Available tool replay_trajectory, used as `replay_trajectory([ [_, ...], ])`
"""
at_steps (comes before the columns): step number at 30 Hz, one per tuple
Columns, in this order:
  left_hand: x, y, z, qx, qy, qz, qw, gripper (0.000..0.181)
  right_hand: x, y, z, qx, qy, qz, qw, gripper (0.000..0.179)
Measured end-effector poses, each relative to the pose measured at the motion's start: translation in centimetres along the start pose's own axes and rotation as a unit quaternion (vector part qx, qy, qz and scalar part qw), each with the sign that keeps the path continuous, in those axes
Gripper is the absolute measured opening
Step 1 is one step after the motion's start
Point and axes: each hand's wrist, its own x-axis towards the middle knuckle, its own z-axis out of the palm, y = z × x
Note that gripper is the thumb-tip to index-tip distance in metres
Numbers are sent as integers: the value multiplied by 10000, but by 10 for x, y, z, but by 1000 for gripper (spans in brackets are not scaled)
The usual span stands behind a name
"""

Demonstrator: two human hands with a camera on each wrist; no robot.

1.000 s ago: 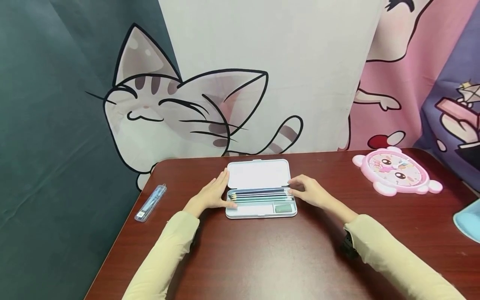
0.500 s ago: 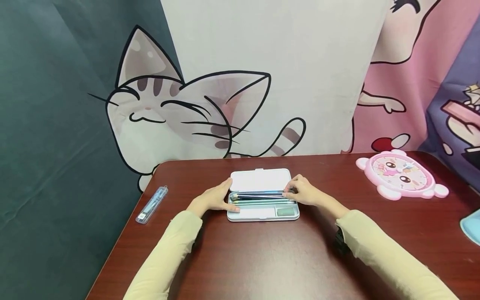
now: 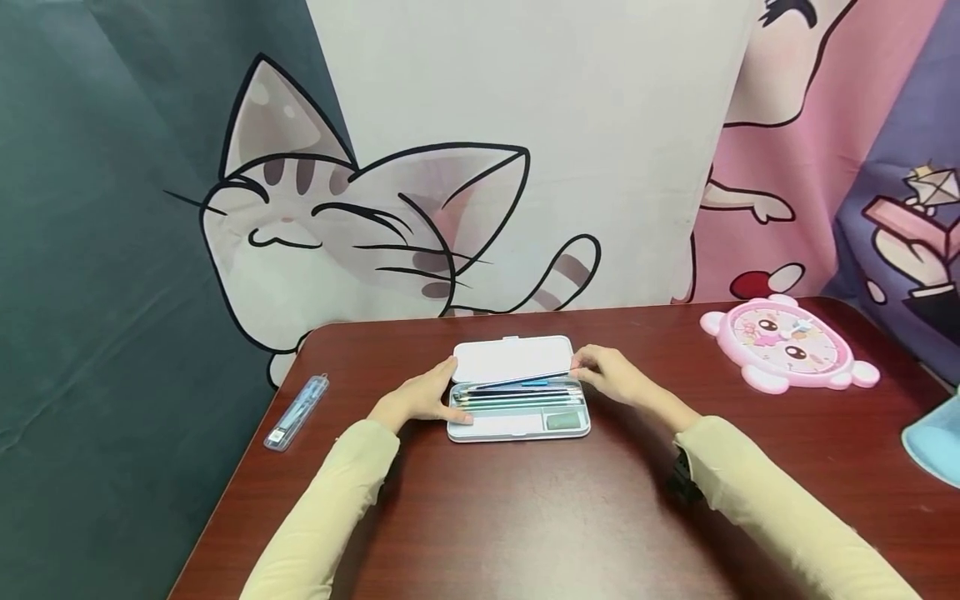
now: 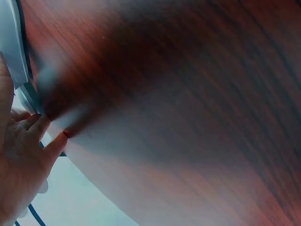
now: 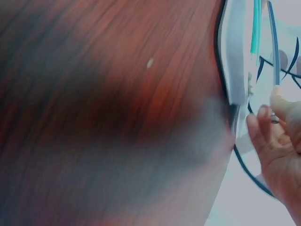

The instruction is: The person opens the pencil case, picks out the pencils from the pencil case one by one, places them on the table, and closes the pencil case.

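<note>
An open white pencil case (image 3: 506,426) lies on the table, its lid (image 3: 512,360) folded back. Several pencils (image 3: 517,401) lie side by side inside, and a green eraser (image 3: 564,421) sits in the front right compartment. My right hand (image 3: 611,375) pinches the right end of a dark blue pencil (image 3: 525,379), tilted up out of the row with its left end low in the case. That pencil (image 5: 274,47) also rises from the fingers in the right wrist view. With fingers extended, my left hand (image 3: 420,397) rests against the case's left side, its thumb over the front compartment.
A slim clear plastic case (image 3: 297,413) lies near the table's left edge. To the right are a pink bear-shaped clock (image 3: 787,344) and, at the frame's edge, a light blue object (image 3: 933,442). A cat-printed cloth (image 3: 630,167) hangs behind the table (image 3: 480,517).
My right hand has reached into the pencil row, taken a pencil's right end and raised it. The lid has tipped further back. My left hand has stayed at the case's left side.
</note>
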Motion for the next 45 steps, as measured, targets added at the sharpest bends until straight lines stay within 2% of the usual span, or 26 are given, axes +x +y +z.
replay_trajectory([
  [5,3,-1,1,26,-68,-27,10000,113,-12,14,-16,172,453,-111,9988,5],
  [14,1,-1,0,-4,-133,-86,9999,112,-40,44,-54,-205,1052,254,9939,6],
  [20,2,-2,-2,-21,-175,-151,9997,114,-60,70,-77,-259,975,587,9932,5],
  [25,1,-1,-3,-2,-195,-108,9998,113,-73,86,-90,-247,917,531,9941,5],
  [33,0,2,-3,12,-211,-36,9998,112,-81,103,-92,-457,605,520,9958,4],
  [41,2,2,-3,-19,-169,-47,9998,112,-70,107,-83,-841,514,113,9951,9],
  [45,0,1,-2,-43,-215,-119,9997,112,-67,108,-80,-705,517,208,9960,10],
])
